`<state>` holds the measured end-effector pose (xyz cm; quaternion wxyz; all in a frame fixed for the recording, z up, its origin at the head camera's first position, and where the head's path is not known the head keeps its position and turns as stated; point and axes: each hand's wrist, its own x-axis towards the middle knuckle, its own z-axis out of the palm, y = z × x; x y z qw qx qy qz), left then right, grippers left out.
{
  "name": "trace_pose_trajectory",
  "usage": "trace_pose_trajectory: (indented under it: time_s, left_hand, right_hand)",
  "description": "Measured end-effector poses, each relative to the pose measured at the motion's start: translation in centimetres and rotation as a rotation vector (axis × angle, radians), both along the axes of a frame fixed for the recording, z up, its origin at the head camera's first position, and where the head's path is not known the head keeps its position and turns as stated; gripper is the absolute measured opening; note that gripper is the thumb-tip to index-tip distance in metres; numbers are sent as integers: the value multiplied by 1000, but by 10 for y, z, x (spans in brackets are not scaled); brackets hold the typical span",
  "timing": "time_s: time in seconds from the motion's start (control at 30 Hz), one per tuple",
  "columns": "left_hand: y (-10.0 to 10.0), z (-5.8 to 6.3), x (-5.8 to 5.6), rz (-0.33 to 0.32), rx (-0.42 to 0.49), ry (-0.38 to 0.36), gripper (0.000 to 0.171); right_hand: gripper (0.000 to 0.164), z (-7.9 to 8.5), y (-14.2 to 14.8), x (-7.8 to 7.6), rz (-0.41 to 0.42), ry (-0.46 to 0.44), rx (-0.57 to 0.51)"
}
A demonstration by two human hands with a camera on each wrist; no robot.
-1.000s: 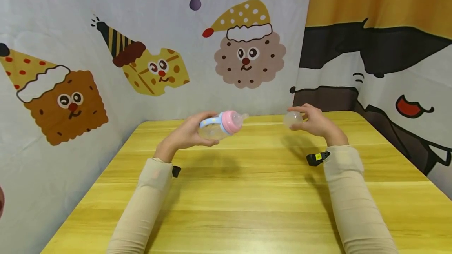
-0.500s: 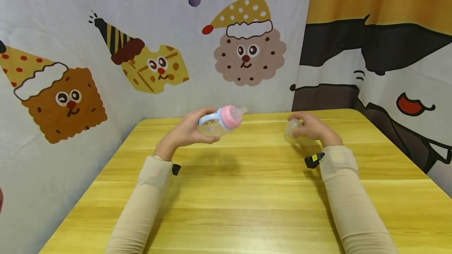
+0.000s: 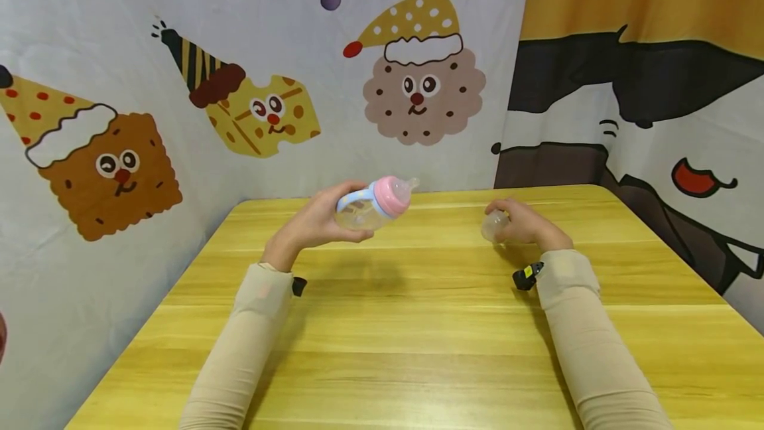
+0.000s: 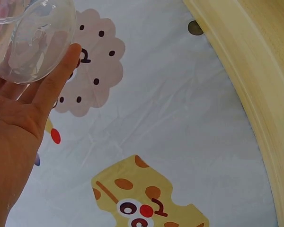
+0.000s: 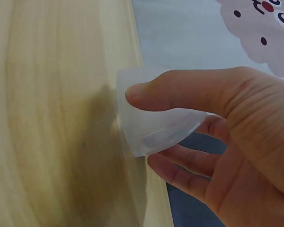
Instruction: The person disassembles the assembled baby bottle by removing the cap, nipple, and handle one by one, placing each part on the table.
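My left hand grips a clear baby bottle by its body, above the far part of the table. The bottle has a pink collar, a light blue handle and a clear teat; it tilts so that the teat points right and slightly up. In the left wrist view the bottle's clear base shows against the fingers. Farther right, my right hand holds a translucent dome-shaped bottle cap between thumb and fingers. The right wrist view has the cap with its open rim turned to the table, close over the surface.
The wooden table carries shadows below both hands. Behind it hangs a pale cloth printed with cartoon biscuits and cheese, with another printed cloth at the right. A black wrist strap sits at the right cuff.
My right hand has lowered the cap toward the table, and its rim has turned downward. The left hand keeps the bottle nearly in place.
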<state>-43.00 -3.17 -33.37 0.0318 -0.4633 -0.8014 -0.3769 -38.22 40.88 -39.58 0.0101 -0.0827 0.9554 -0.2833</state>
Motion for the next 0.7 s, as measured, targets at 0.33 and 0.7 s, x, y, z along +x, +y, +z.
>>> trace_pose_trajectory:
  time_s: [0.33, 0.7]
  left_hand:
    - [1, 2, 1, -5, 15, 7, 75]
    - [6, -2, 4, 44, -66, 76, 76]
  right_hand:
    - [62, -2, 2, -2, -16, -8, 11]
    - [95, 37, -10, 12, 61, 49, -46]
